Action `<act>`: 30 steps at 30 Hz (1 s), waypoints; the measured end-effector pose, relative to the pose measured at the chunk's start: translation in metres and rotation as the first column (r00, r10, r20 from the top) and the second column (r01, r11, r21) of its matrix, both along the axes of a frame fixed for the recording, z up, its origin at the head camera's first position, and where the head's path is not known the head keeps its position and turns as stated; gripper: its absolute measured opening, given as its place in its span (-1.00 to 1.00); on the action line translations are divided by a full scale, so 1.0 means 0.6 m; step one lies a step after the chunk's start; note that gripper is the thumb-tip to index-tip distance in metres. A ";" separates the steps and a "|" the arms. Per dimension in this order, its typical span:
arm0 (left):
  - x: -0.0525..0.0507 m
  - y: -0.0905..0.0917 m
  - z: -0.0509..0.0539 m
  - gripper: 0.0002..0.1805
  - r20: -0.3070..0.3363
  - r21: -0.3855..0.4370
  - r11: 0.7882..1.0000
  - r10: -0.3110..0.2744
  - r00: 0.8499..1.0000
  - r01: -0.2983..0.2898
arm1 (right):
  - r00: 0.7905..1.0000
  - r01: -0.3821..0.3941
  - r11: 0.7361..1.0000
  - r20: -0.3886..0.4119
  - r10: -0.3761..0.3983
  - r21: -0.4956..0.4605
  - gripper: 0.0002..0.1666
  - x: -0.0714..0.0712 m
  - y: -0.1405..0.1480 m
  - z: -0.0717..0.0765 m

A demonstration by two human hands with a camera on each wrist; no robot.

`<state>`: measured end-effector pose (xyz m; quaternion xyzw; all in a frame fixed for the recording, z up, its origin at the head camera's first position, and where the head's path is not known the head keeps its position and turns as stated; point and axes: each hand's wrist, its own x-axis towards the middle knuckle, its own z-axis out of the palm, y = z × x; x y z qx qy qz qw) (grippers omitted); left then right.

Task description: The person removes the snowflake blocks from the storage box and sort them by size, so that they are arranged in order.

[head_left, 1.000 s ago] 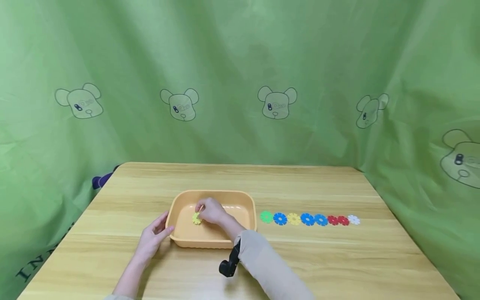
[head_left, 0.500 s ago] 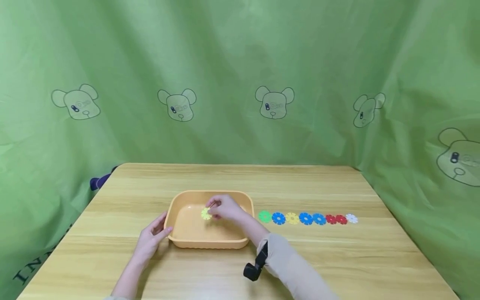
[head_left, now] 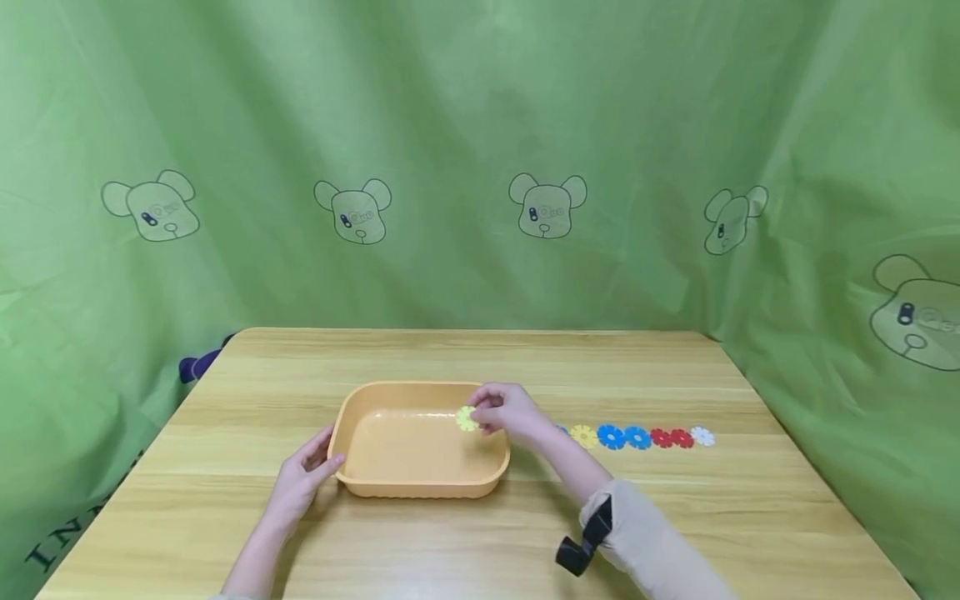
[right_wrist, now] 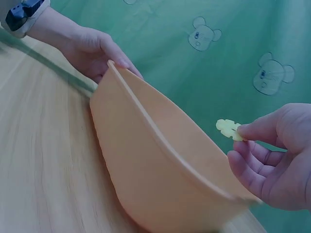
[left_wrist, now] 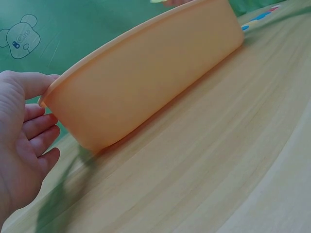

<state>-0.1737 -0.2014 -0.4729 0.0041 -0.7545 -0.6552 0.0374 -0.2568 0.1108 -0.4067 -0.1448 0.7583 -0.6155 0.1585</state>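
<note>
An orange plastic basin [head_left: 420,490] stands on the table, its inside bare in the head view. My left hand [head_left: 297,485] holds its left end, thumb over the rim and fingers along the outer wall, as the left wrist view shows the hand [left_wrist: 22,131] too. Between thumb and fingers, my right hand [head_left: 512,414] pinches a pale yellow snowflake-shaped building disc [head_left: 466,418] above the basin's right end. In the right wrist view the notched disc [right_wrist: 227,127] is seen at a slant, apart from the rim.
Right of the basin runs a row of flat snowflake discs: yellow [head_left: 584,437], blue [head_left: 611,437], red [head_left: 662,437] and white [head_left: 702,436]. My right hand and forearm cover its left end. A green curtain [head_left: 450,275] surrounds the wooden table [head_left: 420,550].
My right hand has lifted the yellow disc from inside the basin and carried it rightward to the right rim. My left hand stays on the basin's left end.
</note>
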 end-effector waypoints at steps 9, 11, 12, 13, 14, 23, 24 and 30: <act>0.003 -0.001 0.004 -0.35 0.023 -0.013 1.000 0.013 1.000 -0.013 | 0.992 0.128 0.992 0.016 -0.128 0.004 -0.70 0.005 0.095 0.000; 0.004 -0.002 0.004 -0.35 0.028 -0.023 1.000 0.019 0.999 -0.018 | 0.989 0.147 0.989 0.026 -0.147 0.000 -0.67 0.007 0.117 0.001; 0.004 -0.003 0.004 -0.35 0.029 -0.028 0.999 0.017 0.999 -0.017 | 0.987 0.155 0.988 0.032 -0.155 -0.003 -0.66 0.008 0.128 0.000; 0.004 -0.003 0.004 -0.35 0.029 -0.031 0.999 0.017 0.999 -0.016 | 0.986 0.166 0.986 0.035 -0.165 -0.006 -0.65 0.010 0.139 0.000; 0.004 -0.004 0.004 -0.35 0.028 -0.032 0.999 0.013 1.000 -0.012 | 0.984 0.174 0.985 0.037 -0.174 -0.001 -0.64 0.011 0.151 0.000; 0.003 -0.002 0.003 -0.35 0.026 -0.046 0.999 0.008 1.000 -0.007 | 0.956 0.287 0.956 0.040 -0.290 0.062 -0.64 0.026 0.259 -0.008; 0.003 -0.002 0.004 -0.35 0.026 -0.045 0.999 0.010 1.000 -0.009 | 0.953 0.299 0.953 0.042 -0.301 0.057 -0.65 0.027 0.271 -0.010; 0.003 0.001 0.006 -0.34 0.034 -0.036 0.999 0.004 0.999 -0.003 | 0.933 0.358 0.934 0.031 -0.358 0.008 -0.77 0.030 0.346 -0.042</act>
